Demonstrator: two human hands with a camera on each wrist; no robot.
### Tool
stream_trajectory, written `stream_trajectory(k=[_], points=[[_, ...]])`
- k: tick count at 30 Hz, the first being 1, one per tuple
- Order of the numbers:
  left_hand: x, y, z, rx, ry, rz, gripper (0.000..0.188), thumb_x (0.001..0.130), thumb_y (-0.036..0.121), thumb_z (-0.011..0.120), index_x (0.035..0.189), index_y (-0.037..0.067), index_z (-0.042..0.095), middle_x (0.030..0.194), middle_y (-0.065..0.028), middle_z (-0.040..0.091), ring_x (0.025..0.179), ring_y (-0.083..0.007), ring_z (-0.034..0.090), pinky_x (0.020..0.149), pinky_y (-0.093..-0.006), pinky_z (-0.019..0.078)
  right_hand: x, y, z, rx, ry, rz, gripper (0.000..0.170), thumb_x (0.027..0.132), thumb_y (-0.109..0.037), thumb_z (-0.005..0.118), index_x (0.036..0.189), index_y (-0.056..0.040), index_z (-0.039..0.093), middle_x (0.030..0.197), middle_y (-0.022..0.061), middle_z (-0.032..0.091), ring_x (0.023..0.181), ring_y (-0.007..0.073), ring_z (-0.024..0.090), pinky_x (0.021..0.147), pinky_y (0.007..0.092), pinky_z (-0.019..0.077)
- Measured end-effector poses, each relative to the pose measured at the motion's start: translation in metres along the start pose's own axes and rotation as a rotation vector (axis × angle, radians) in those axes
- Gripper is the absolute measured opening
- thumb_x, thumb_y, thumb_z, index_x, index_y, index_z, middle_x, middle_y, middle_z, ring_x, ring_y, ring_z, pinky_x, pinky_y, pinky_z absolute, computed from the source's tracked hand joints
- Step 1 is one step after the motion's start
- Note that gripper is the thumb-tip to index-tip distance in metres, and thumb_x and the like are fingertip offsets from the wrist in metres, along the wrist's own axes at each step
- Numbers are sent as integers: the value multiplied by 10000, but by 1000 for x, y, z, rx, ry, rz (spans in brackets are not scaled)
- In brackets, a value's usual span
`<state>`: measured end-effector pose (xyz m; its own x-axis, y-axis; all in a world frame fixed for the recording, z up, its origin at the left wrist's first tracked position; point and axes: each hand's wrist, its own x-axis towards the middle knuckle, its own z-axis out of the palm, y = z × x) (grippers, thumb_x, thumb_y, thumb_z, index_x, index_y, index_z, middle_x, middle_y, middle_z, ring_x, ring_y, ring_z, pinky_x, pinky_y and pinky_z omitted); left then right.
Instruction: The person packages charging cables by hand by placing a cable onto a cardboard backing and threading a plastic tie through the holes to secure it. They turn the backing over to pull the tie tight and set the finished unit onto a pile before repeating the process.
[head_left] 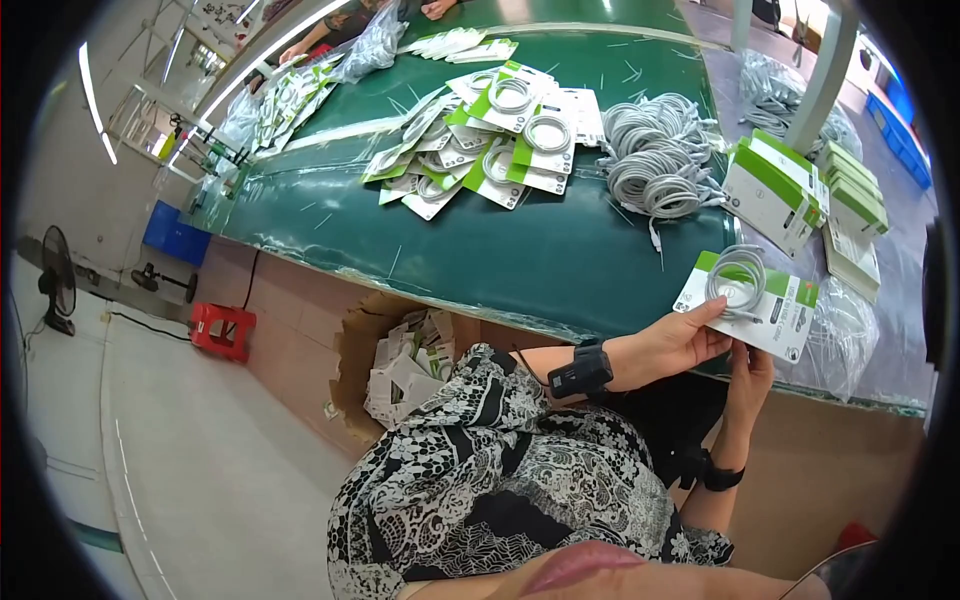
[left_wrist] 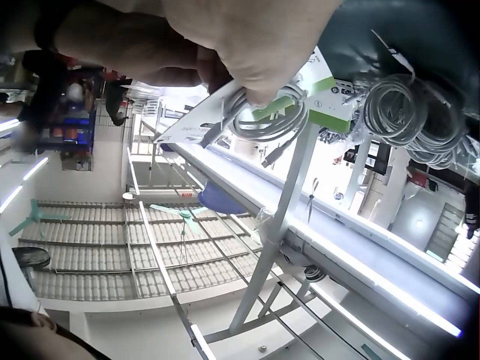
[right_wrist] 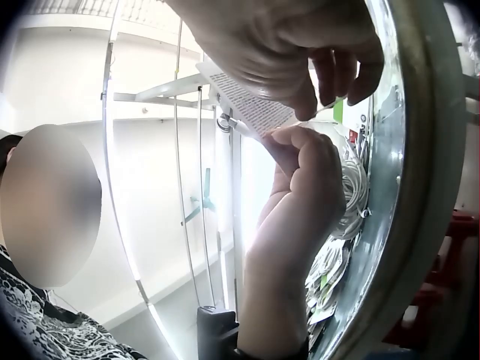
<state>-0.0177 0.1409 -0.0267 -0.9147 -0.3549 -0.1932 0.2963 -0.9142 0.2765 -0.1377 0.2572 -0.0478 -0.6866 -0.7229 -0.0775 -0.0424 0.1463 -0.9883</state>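
Both hands hold a white and green cable card [head_left: 797,311] above the table's near right edge. A coiled grey-white cable [head_left: 736,280] lies against the card's front. The left hand [head_left: 678,342] pinches the card and coil, its thumb over the coil. At the card's lower edge, the right hand [head_left: 750,382] grips with its fingertips. In the left wrist view the coil [left_wrist: 264,120] hangs under the left hand [left_wrist: 251,45]. The right wrist view shows the card's printed back [right_wrist: 247,97] between the right hand [right_wrist: 292,52] and the left hand [right_wrist: 300,184].
On the green table [head_left: 330,220] lie a heap of carded cables [head_left: 480,140] and a pile of loose coiled cables [head_left: 660,150]. Stacked cards [head_left: 775,190] stand at the right beside a clear plastic bag [head_left: 845,335]. Below the table edge, a cardboard box [head_left: 352,365] holds more cards.
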Motion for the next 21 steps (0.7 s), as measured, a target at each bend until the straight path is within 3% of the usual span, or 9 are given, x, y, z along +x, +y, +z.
stream_trajectory(k=[5, 8, 16, 21], points=[[-4, -1, -2, -32, -11, -9, 269, 922, 231, 608, 1142, 97, 529, 1058, -23, 600, 975, -111, 574, 857, -281, 496, 17, 39, -1, 60, 13, -215, 298, 931, -30, 520, 1222, 36, 524, 1213, 134, 566, 1121, 197, 534, 901, 302, 450], [-6, -3, -4, -67, -14, -25, 278, 920, 229, 610, 1151, 98, 527, 1075, -20, 597, 987, -115, 571, 867, -284, 494, 20, 44, 3, -174, 86, -417, 318, 915, -10, 530, 1229, 33, 520, 1230, 136, 565, 1134, 221, 535, 933, 329, 433], [-7, -1, -1, -35, -38, -13, 277, 922, 229, 605, 1153, 99, 528, 1093, -23, 595, 1004, -121, 570, 902, -293, 487, 21, 48, 4, -62, 29, -364, 336, 880, 38, 557, 1214, 39, 531, 1221, 132, 578, 1115, 227, 549, 951, 345, 420], [-4, -1, -6, -29, -30, -23, 296, 924, 237, 601, 1170, 94, 521, 1092, -31, 595, 1012, -133, 572, 904, -307, 492, 23, 46, 1, -109, 128, -448, 311, 862, 55, 575, 1172, 39, 563, 1185, 121, 601, 1088, 220, 564, 936, 336, 428]])
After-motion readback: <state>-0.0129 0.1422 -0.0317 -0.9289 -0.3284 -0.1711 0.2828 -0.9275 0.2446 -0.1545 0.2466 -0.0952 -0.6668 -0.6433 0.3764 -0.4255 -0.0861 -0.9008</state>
